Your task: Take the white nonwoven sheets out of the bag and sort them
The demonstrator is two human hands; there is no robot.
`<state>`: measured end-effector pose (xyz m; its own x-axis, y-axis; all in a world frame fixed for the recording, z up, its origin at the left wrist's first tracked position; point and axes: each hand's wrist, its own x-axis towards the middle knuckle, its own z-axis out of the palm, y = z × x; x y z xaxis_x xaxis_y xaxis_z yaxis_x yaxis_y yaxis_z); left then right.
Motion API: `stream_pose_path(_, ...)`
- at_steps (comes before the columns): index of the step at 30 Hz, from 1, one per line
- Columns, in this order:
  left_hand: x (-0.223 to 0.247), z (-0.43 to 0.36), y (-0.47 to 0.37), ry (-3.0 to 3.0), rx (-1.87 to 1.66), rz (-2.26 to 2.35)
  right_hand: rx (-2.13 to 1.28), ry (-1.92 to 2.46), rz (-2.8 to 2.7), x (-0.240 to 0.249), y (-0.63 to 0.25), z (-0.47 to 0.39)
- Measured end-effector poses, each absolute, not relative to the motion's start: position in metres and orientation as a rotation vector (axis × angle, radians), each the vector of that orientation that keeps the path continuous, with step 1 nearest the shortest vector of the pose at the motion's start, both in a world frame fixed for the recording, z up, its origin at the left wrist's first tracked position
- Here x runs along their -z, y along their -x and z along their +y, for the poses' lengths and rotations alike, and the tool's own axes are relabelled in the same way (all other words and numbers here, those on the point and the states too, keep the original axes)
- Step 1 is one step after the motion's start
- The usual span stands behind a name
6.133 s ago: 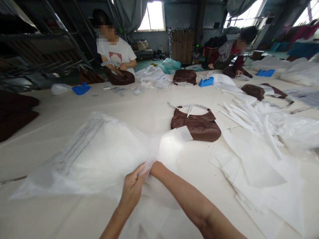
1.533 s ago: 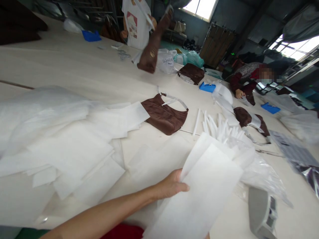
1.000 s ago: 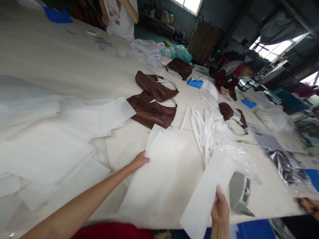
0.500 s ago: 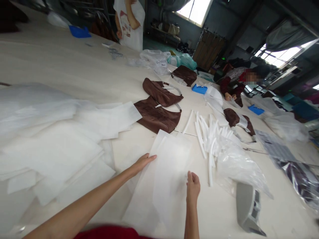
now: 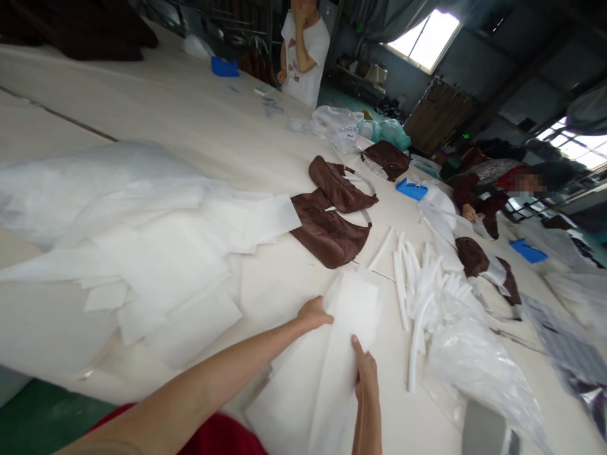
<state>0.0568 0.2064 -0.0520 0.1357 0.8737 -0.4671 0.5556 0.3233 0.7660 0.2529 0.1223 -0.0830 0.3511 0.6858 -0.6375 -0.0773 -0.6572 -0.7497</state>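
Note:
Thin white translucent sheets (image 5: pixel 332 373) lie on the table in front of me, one with a lengthwise edge folded or overlapping. My left hand (image 5: pixel 315 314) is closed on the left edge of the sheets, near their far end. On the right side, my right hand (image 5: pixel 365 370) holds the same sheets with its thumb or finger on top. To the left spreads a large loose pile of similar white sheets (image 5: pixel 156 234). Two brown bags (image 5: pixel 327 230) lie just beyond my hands.
White foam tubes (image 5: pixel 417 297) and a clear plastic bag (image 5: pixel 478 354) are at the right, with a grey dispenser (image 5: pixel 484 430) nearer. Blue holders (image 5: pixel 411 189) and more brown bags stand farther off. Two people are across the table (image 5: pixel 265 151).
The view has swung left. My right hand has moved in onto the sheets, and a sheet's side now lies folded or shifted over between my hands.

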Motion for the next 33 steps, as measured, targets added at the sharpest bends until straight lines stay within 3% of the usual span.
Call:
stream_pose_path(12,0.014,0.163,-0.066,-1.386,-0.492,0.97,-1.363,1.444,-0.346,0.073,-0.263,0.103)
stream_pose_path(20,0.046,0.189,-0.029,-1.397,-0.412,1.595,-1.263,1.44,-0.266,0.083,-0.271,0.09)
stream_pose_path(27,0.043,0.229,-0.045,-1.429,-0.187,1.512,-1.34,1.426,-0.236,0.077,-0.271,0.098)
stream_pose_path(33,0.024,0.238,-0.014,-1.371,-0.421,1.484,-1.078,1.456,-0.24,0.076,-0.314,0.06)
